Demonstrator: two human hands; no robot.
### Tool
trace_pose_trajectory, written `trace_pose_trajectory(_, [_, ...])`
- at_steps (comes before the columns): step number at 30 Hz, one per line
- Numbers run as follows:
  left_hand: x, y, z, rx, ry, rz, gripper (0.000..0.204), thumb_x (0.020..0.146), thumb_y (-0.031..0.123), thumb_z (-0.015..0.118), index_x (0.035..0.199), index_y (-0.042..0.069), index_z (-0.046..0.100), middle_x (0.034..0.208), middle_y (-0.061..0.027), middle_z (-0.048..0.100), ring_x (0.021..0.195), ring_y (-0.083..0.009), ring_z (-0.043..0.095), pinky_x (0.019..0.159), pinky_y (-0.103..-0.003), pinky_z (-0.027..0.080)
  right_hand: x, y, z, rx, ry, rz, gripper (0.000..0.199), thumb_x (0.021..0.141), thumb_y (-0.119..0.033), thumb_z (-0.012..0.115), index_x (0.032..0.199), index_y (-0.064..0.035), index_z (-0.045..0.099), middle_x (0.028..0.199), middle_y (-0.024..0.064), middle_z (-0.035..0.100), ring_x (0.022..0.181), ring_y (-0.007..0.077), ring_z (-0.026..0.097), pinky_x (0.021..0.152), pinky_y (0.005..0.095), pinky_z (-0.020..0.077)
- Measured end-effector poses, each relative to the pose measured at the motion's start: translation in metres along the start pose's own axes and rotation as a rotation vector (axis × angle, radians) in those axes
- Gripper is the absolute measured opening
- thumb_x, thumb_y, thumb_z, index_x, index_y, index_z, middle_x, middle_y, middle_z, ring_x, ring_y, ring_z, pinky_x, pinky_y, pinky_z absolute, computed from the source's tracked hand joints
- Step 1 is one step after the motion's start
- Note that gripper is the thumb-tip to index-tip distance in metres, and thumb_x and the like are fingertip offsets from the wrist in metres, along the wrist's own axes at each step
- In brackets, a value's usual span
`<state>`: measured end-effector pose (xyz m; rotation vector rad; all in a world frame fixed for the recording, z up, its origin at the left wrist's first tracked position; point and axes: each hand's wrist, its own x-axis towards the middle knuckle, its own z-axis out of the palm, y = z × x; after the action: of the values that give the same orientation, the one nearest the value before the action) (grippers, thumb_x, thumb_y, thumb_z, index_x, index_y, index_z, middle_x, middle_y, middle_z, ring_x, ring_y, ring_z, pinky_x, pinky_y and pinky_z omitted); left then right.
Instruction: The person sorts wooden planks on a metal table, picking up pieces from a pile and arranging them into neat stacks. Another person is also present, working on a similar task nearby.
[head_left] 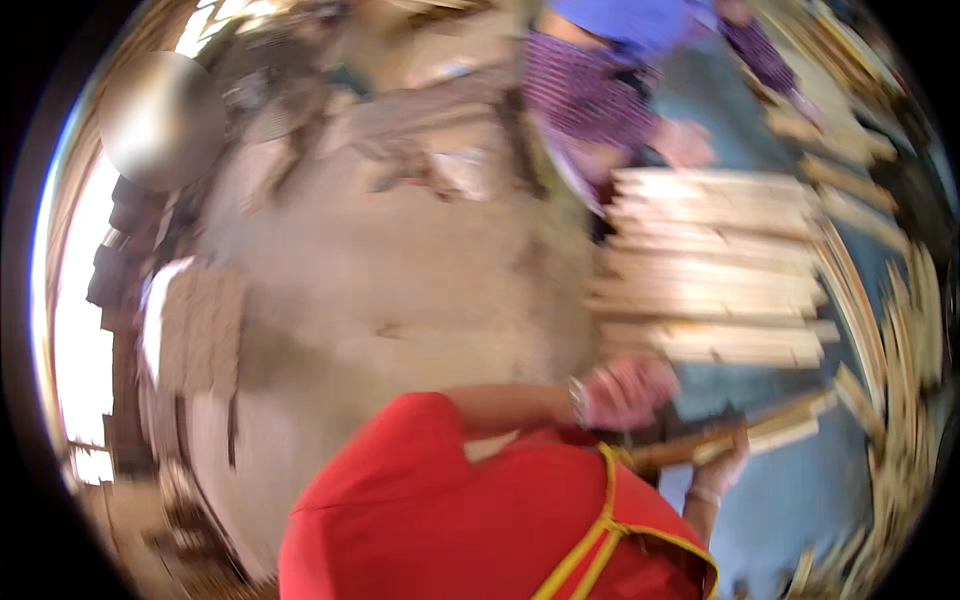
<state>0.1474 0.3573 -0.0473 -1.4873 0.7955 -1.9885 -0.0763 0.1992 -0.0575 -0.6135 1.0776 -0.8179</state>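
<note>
Motion blur softens the whole view. My left hand (628, 392), with a band at the wrist, reaches across to the near edge of a row of pale wooden slats (710, 265). Its fingers are smeared, and I cannot tell whether they touch a slat or hold anything. Lower and to the right, my right hand (724, 468) is closed around a couple of wooden strips (770, 432). These lie slantwise above a blue-grey surface (790, 500), their left ends running behind my red clothing.
Across the slats another person in a patterned purple sleeve (590, 100) has a hand (685, 143) by their far edge. Long wooden strips (905, 340) are heaped along the right side. At left a brown block-like stack (200, 325) stands on the dusty floor (400, 290).
</note>
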Motion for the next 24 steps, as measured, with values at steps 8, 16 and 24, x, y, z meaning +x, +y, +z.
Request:
trace_pose_trajectory(8, [-0.010,0.013,0.040,-1.491,-0.446,0.249,0.023,0.103,0.016,0.052,0.126,0.016,0.053,0.111,-0.0059,0.052,0.123,-0.0201,0.052,0.114,-0.041,0.041,0.006,-0.003,-0.029,0.221,0.167,0.041,0.037,0.088,-0.011,0.081,0.119,-0.0070,0.060,0.096,0.0068,0.063,0.082,0.0267,0.064,0.078,0.0460,0.0575])
trace_pose_trajectory(16, [0.033,0.044,0.053,-1.652,-0.585,0.839,0.048,0.105,0.025,0.048,0.152,0.025,0.051,0.167,-0.0057,0.044,0.156,-0.0286,0.038,0.131,-0.052,0.025,0.048,-0.008,-0.009,-0.483,0.258,0.049,0.044,0.092,-0.018,0.079,0.131,-0.0047,0.064,0.111,0.0047,0.071,0.095,0.0186,0.066,0.086,0.0358,0.0537])
trace_pose_trajectory(24, [0.023,0.071,0.025,-1.925,-0.422,0.692,0.050,0.101,0.021,0.051,0.151,0.017,0.051,0.163,-0.0123,0.045,0.149,-0.0333,0.045,0.120,-0.048,0.042,0.062,-0.003,-0.001,-0.467,0.207,0.021,0.052,0.089,-0.011,0.083,0.136,-0.0039,0.063,0.115,0.0054,0.072,0.098,0.0199,0.066,0.088,0.0365,0.0546])
